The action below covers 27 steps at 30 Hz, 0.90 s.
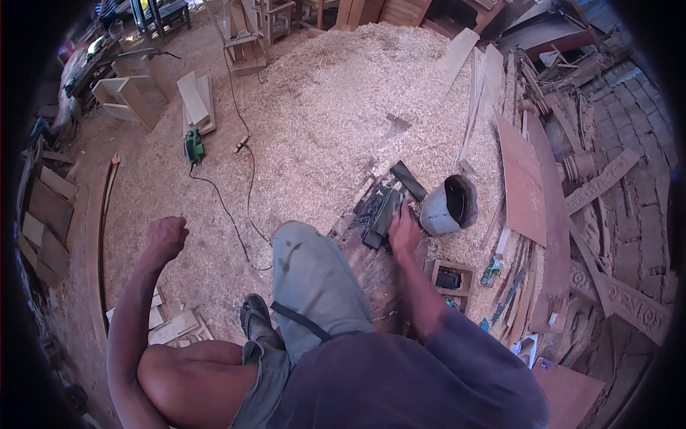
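Observation:
My left hand [168, 238] is raised over the shavings left of my knee, its fingers curled into a fist; nothing sticks out of it. Low on the right, my right hand [405, 229] grips the side of a dark, wet-looking rectangular block [383, 214]; some of its fingers are hidden. The block lies tilted on a dark, stained wooden board [379, 279]. A second dark flat bar [409, 180] rests just beyond it. Close to my right hand, a grey bucket [437, 214] with a dark inside leans on the shavings.
A green power planer [194, 146] lies at the left, its black cord trailing toward my knee. Light boards [194, 100] are stacked behind it. A small wooden box [450, 277] is right of my forearm. Planks and a reddish panel [520, 182] line the right side.

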{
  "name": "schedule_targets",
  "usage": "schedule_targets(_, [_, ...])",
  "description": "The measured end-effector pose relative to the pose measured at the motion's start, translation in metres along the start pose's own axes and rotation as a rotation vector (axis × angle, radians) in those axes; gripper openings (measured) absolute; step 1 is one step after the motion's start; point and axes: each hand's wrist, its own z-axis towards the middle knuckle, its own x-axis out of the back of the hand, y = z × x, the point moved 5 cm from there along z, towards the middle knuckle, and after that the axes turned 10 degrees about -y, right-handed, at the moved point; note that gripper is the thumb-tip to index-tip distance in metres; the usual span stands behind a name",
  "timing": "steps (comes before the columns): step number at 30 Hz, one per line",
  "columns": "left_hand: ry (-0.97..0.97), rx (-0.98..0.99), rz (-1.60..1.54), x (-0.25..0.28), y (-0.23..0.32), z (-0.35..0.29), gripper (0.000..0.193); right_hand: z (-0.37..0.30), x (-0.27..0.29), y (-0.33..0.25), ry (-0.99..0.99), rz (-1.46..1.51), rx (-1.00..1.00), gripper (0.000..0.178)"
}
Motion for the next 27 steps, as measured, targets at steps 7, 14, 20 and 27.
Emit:
schedule_targets(7, [-0.129,0.128,0.038,0.004,0.007,0.001,0.027,0.003,0.003,-0.010,-0.004,0.040,-0.061,0.046])
schedule_targets(14, [-0.192,0.139,0.032,-0.004,0.000,0.002,0.025,0.033,0.014,-0.003,0.069,-0.006,-0.040,0.048])
schedule_targets(20, [-0.228,0.217,-0.006,0.009,0.005,-0.004,0.027,0.000,-0.009,-0.006,-0.049,-0.039,-0.040,0.051])
schedule_targets(27, [-0.110,0.101,-0.015,0.000,0.003,0.000,0.029,0.033,0.006,-0.006,0.081,-0.010,-0.020,0.050])
